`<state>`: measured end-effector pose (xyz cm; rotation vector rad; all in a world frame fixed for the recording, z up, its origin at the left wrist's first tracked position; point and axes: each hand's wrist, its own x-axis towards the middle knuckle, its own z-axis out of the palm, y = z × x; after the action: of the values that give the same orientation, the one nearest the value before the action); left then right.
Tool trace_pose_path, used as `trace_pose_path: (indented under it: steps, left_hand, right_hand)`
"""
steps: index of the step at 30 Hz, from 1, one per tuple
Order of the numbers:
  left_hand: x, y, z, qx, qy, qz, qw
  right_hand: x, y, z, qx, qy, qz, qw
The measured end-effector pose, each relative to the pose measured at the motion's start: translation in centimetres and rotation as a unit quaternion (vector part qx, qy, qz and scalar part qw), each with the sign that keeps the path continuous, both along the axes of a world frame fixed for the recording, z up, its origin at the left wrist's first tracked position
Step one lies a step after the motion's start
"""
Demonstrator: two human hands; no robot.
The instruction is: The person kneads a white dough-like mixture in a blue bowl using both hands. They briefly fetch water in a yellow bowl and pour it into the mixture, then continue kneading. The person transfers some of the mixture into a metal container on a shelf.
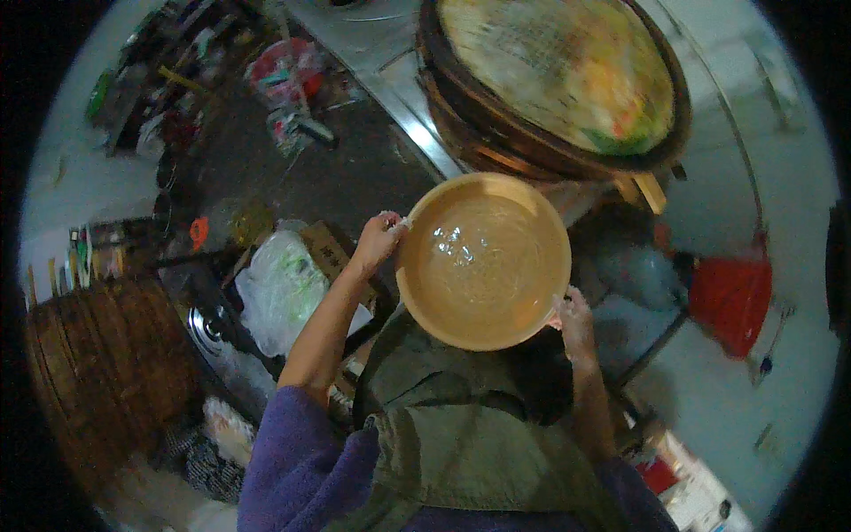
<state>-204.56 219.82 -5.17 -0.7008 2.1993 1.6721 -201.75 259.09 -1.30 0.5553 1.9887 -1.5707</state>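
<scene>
A round yellow basin (484, 263) with clear liquid in it, probably water, is held in front of my apron. My left hand (384, 238) grips its rim at the upper left, and my right hand (573, 319) grips the rim at the lower right. Whitish residue coats the fingers of both hands. Just beyond the basin stands a large round steamer (492, 146) with dark sides, topped by a pale lid or cover with coloured patches. A clear plastic bag (282, 289) with something green inside lies to the left of my left forearm.
A metal counter edge (419, 133) runs beside the steamer. A red basin (289, 70) and clutter lie at the upper left. On the left is a large brown woven or wooden container (113, 372). A red dustpan-like object (731, 302) is at the right, near a dark pole.
</scene>
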Motion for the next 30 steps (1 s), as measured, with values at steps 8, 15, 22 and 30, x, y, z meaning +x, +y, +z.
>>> trace_pose_path:
  steps: [8,15,22,30]
  left_hand:
    - [4.6,-13.9,2.1,-0.092,0.038,0.140,0.985]
    - [6.4,-29.8,4.2,-0.074,0.054,0.251,0.964]
    - [5.9,-46.4,7.3,0.045,0.054,0.412,0.908]
    - [4.9,-63.1,8.9,0.077,0.136,0.527,0.835]
  right_hand:
    - [-5.8,-14.1,0.0,-0.111,-0.008,0.099,0.989]
    - [-14.1,-34.0,2.2,-0.123,0.034,0.247,0.961]
    - [-22.9,-55.3,4.5,-0.090,0.082,0.376,0.919]
    - [-31.5,-81.3,6.2,-0.113,0.079,0.508,0.851]
